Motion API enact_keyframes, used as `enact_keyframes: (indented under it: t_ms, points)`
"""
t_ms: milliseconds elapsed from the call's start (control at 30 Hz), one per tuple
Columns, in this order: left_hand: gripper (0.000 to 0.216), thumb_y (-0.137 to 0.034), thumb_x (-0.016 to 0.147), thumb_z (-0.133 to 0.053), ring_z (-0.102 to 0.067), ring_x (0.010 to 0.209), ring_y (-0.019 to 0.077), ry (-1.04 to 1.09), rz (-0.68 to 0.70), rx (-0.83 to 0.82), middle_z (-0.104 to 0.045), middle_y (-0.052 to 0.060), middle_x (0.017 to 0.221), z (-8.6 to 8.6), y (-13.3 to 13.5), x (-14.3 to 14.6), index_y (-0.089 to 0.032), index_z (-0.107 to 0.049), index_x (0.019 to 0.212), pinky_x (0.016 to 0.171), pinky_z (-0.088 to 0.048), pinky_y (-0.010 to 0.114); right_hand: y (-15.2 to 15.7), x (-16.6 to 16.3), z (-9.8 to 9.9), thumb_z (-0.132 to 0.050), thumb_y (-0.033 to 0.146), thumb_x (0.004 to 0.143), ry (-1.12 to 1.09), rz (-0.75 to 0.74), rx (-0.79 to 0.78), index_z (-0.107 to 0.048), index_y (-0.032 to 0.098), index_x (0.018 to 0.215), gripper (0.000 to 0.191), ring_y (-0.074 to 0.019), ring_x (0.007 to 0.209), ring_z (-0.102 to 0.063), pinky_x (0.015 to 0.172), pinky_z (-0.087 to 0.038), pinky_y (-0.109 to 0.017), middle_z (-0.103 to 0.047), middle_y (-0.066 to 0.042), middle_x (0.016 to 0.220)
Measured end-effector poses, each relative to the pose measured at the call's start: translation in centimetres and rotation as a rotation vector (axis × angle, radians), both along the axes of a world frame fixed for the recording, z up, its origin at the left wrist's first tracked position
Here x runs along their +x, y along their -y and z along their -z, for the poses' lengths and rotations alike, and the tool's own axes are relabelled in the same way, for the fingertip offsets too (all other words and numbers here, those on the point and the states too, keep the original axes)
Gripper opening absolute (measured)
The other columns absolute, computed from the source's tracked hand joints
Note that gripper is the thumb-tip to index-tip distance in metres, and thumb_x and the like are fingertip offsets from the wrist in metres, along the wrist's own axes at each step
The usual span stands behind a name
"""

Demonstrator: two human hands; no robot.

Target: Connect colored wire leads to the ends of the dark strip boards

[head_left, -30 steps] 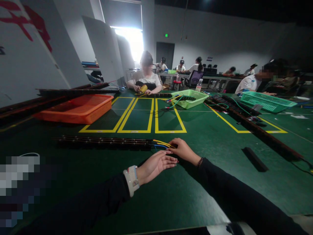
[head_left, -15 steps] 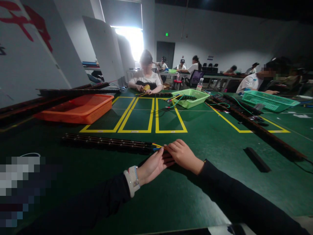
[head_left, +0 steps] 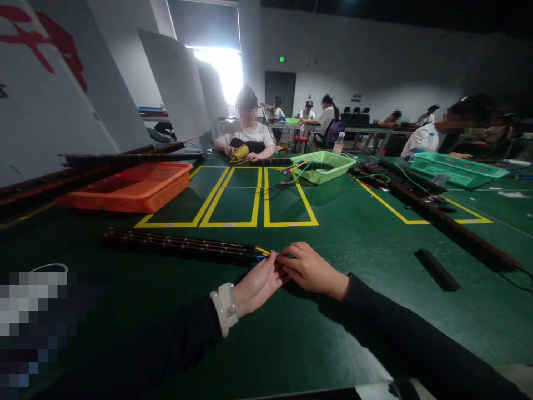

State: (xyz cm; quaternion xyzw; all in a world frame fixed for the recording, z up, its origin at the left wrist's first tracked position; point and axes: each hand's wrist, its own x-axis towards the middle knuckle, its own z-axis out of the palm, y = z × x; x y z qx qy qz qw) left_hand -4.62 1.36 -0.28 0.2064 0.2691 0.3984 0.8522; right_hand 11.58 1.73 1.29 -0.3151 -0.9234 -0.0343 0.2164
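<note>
A long black slotted strip (head_left: 179,244) lies across the table, with yellow and blue wires (head_left: 262,253) coming out of its right end. My left hand (head_left: 256,284) holds these wires, thumb on top and fingers curled beneath. Close against it, my right hand (head_left: 314,269) pinches the wires' far part between thumb and fingers. The wire ends are hidden inside the two hands. A white watch and a pale bangle are on my left wrist.
Yellow outlined boxes mark the green table (head_left: 353,333). An orange basket (head_left: 166,191) stands left, a light green basket (head_left: 333,176) and a teal basket (head_left: 462,173) farther back. A short black bar (head_left: 437,270) lies right. Across the table, a person holds a yellow tool (head_left: 240,153).
My right hand has shifted slightly down, its fingers closing nearer my left fingertips. The view has moved a little. Both hands stay on the wires.
</note>
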Motion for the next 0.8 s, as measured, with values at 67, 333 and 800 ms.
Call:
enact_keyframes:
  t_ms: [67, 333, 800]
  points:
    - [0.012, -0.026, 0.089, -0.046, -0.059, 0.093, 0.0156, -0.001, -0.002, -0.003, -0.061, 0.009, 0.097, -0.1, 0.0, 0.0, -0.015, -0.051, 0.092, 0.090, -0.045, 0.035, 0.0, 0.1, -0.1, -0.048, 0.020, 0.089, -0.007, -0.009, -0.001, -0.059, 0.015, 0.113, 0.027, -0.0197, 0.095, -0.051, 0.084, -0.043, -0.036, -0.059, -0.010, 0.100]
    - [0.019, -0.032, 0.088, -0.048, -0.061, 0.081, 0.0153, -0.024, 0.014, -0.004, -0.063, 0.008, 0.086, -0.1, 0.0, -0.3, -0.014, -0.053, 0.086, 0.081, -0.049, 0.032, 0.0, 1.6, -0.7, -0.049, 0.038, 0.089, -0.013, -0.092, 0.169, -0.063, 0.015, 0.098, 0.028, -0.0164, 0.074, -0.049, 0.073, -0.038, -0.032, -0.059, -0.006, 0.078]
    - [0.023, -0.033, 0.089, -0.045, -0.060, 0.095, 0.0185, -0.031, -0.019, 0.073, -0.064, 0.012, 0.096, -0.1, 0.0, -0.1, -0.012, -0.053, 0.087, 0.092, -0.044, 0.037, 0.2, 2.1, -1.6, -0.050, 0.018, 0.084, 0.026, -0.089, -0.220, -0.059, 0.019, 0.111, 0.028, -0.0142, 0.074, -0.055, 0.069, -0.038, -0.027, -0.065, -0.005, 0.084]
